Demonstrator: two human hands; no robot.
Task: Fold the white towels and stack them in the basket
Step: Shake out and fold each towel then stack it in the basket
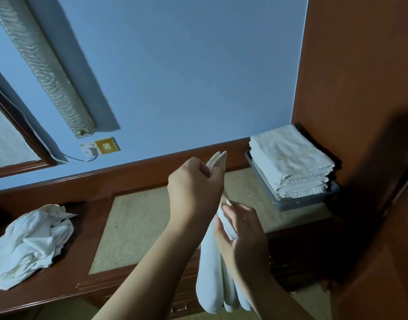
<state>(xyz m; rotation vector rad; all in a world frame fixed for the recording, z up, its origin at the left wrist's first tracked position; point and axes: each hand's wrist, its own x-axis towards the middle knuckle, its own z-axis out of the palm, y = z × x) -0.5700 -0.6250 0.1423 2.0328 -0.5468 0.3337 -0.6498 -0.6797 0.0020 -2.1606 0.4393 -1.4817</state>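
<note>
The left hand (195, 185) pinched the towel (212, 269) by its top corners; the right hand (241, 229) gripped it lower down. The towel hung in the air over the desk's (138, 225) front edge, long axis near vertical, corners up. The likely risk: hanging layers slip out of line, so the fold goes crooked. The basket (297, 203), at the desk's back right corner, held 1 folded stack (290, 162); a loose pile (30, 241) lay at the left edge.
</note>
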